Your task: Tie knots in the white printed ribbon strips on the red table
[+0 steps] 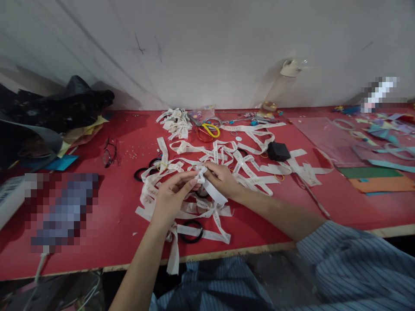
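Over the middle of the red table (106, 242), toward its near edge, my left hand (170, 196) and right hand (222, 179) pinched a white ribbon strip (209, 185) between fingertips; light, limp and likely slippery, it seemed best gripped near its folded end.

A plain white wall (227, 47) is seen behind the work surface, marked by a few thin dark scratches and a long diagonal line on the left. Soft shadows are cast on it low down, near the left corner. The wall is met by a long desk (123, 129) covered in a red top, whose near edge is trimmed in a pale, worn strip. The red surface is lit evenly, with a faint sheen on the right side. Below the desk edge at the left, a dim floor (65, 293) is glimpsed, where some pale cables are lying. No window is shown.
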### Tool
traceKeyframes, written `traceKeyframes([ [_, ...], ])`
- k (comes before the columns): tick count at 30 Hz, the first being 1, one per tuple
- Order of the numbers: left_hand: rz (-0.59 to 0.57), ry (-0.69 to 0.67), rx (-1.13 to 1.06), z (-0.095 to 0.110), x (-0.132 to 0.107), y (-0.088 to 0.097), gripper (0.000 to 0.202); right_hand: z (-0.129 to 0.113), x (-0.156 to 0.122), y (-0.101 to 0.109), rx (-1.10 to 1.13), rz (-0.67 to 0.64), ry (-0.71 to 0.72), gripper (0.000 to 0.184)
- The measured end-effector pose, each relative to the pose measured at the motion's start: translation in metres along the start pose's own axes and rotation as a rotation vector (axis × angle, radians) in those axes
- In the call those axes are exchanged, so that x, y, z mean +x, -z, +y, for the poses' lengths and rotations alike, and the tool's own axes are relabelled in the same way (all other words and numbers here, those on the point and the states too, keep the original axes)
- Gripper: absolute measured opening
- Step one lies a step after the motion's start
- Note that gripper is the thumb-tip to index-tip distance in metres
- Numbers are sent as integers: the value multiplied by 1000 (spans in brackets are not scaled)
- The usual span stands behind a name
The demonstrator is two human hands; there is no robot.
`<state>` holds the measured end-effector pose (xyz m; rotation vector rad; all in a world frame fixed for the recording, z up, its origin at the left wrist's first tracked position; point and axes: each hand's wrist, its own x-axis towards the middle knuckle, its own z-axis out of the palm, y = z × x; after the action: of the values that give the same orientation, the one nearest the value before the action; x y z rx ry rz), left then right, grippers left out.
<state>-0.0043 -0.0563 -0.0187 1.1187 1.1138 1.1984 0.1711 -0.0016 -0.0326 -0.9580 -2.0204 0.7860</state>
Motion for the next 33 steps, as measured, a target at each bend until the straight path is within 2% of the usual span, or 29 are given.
traceKeyframes([
  [8,0,-21,-15,1,1,0,28,-1,3,0,79,10,-31,24],
  [11,11,-45,28,1,1,0,27,0,1,-1,155,26,-46,17],
  [16,56,-48,24,0,1,-1,27,0,-2,1,314,134,66,15],
  [20,101,-56,20,1,1,0,27,-3,-2,4,227,86,180,12],
  [25,152,-86,-63,1,1,1,25,-6,-1,5,200,76,210,13],
  [33,123,-105,-68,-2,2,0,24,-6,1,4,173,60,242,9],
])
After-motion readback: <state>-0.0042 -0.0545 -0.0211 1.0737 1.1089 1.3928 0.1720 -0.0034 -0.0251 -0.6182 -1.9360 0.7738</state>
